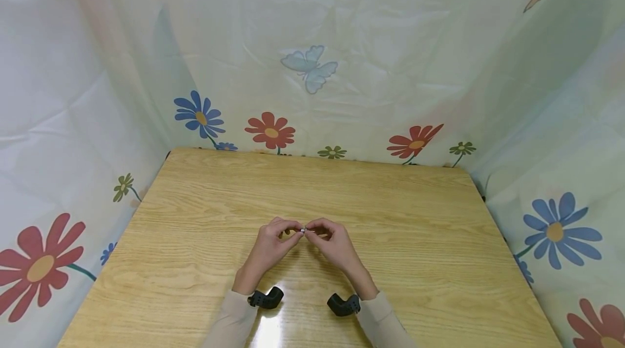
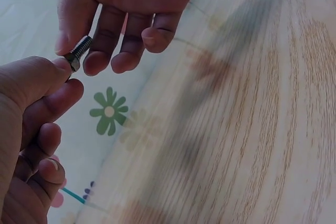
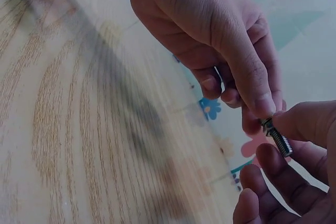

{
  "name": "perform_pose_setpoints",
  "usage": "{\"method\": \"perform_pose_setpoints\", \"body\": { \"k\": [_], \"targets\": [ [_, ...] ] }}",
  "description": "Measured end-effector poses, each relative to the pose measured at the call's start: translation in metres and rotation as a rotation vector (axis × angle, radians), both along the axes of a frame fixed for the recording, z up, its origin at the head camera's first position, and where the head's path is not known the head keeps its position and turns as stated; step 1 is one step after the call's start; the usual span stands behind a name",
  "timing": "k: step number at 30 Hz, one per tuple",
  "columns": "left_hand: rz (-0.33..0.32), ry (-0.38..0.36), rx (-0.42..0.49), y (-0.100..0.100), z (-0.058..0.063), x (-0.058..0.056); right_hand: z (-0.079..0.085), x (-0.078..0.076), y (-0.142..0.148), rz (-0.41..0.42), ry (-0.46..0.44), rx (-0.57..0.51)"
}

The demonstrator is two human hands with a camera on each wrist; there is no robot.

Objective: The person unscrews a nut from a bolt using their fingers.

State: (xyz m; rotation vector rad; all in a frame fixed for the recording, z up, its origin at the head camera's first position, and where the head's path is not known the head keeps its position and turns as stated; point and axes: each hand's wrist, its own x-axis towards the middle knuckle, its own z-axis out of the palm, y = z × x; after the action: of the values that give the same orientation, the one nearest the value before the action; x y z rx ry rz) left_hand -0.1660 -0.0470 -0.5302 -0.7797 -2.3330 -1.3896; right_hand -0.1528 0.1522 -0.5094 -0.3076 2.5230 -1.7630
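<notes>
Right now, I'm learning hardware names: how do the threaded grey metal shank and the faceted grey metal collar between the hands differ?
The threaded grey metal shank is slim and ridged; the faceted grey metal collar is wider and flat-sided. The visible shank is longer than the collar. The shank's tip is uncovered, while fingers partly hide the collar. Both are metal.

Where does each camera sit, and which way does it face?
Head: on the head, facing forward and down at the wooden table and printed curtain; left hand, right hand and sleeves show.
Left wrist: on the left wrist, facing the bolt; the left hand shows at the picture's left, the right hand at top.
Right wrist: on the right wrist, facing the same bolt; the right hand shows at lower right, the left hand above.
Shared: both wrist views show the bolt between the two hands.
</notes>
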Motion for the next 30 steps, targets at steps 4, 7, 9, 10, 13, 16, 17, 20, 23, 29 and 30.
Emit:
{"method": "perform_pose_setpoints", "body": {
  "k": [4,7,9,10,13,16,17,20,23,29,30],
  "targets": [
    [0.004,0.0,0.004,0.0,-0.0002,0.0003,-0.0001,0.0001,-0.0007,-0.006,0.001,-0.011],
    [0.007,0.006,0.013,-0.0002,-0.0008,0.0001,-0.0001,-0.0001,-0.0008,-0.011,0.004,-0.027],
    [0.01,0.014,0.017,-0.0002,-0.0013,-0.0004,-0.0001,-0.0002,-0.0004,-0.017,0.006,-0.037],
    [0.011,0.021,0.02,0.0,-0.0015,-0.0007,-0.0002,-0.0002,-0.0001,-0.021,0.005,-0.038],
    [0.013,0.045,0.026,0.0002,-0.0025,-0.0013,-0.0008,-0.0004,0.0005,-0.042,0.001,-0.02],
    [0.016,0.07,0.029,0.0005,-0.003,-0.0017,-0.0011,-0.0005,0.001,-0.054,0.002,0.016],
    [0.015,0.075,0.031,0.0005,-0.0032,-0.0017,-0.0011,-0.0005,0.0012,-0.054,0.001,0.026],
    [0.015,0.067,0.029,0.0001,-0.0024,-0.0015,-0.0009,-0.0002,0.0016,-0.043,-0.004,0.044],
    [0.009,0.043,0.028,-0.0003,-0.0021,-0.0008,-0.0008,0.0001,0.0017,-0.026,-0.008,0.046],
    [0.004,0.016,0.021,-0.0011,-0.0009,0.0,-0.001,0.0005,0.0015,-0.008,-0.002,0.037],
    [0.003,0.016,0.018,-0.0012,-0.0006,0.0,-0.001,0.0004,0.0014,-0.006,0.0,0.035]
  ]
}}
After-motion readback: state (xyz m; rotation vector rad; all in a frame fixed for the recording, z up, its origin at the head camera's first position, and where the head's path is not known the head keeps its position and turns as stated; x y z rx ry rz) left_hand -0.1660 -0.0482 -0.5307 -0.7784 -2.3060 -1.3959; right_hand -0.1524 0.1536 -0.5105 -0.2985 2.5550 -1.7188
